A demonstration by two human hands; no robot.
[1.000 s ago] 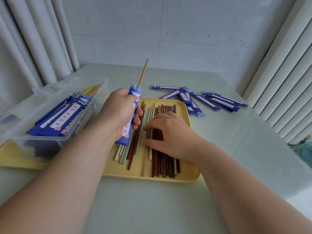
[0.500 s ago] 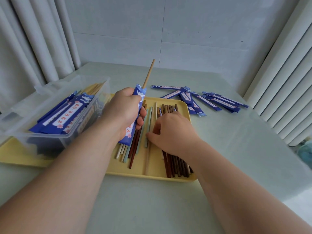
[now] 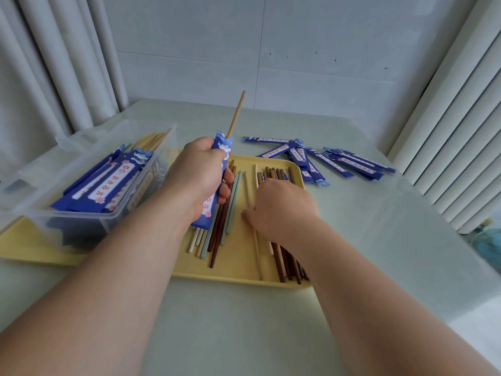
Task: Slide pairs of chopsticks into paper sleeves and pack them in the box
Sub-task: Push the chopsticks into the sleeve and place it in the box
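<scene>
Fingers (image 3: 227,185) of my left hand (image 3: 198,172) curl tight round a blue paper sleeve (image 3: 222,147), with a tan chopstick (image 3: 236,115) poking out toward 12 o'clock. My right hand (image 3: 282,207) pinches a pale chopstick (image 3: 257,256) on the yellow tray (image 3: 235,275). A clear box (image 3: 81,221) holding sleeves sits at 9 o'clock, and loose sleeves (image 3: 349,161) lie at 2.

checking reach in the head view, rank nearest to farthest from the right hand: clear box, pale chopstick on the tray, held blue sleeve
1. pale chopstick, pinched by right hand, on tray
2. blue sleeve, in left hand, just left
3. clear box, far left
</scene>
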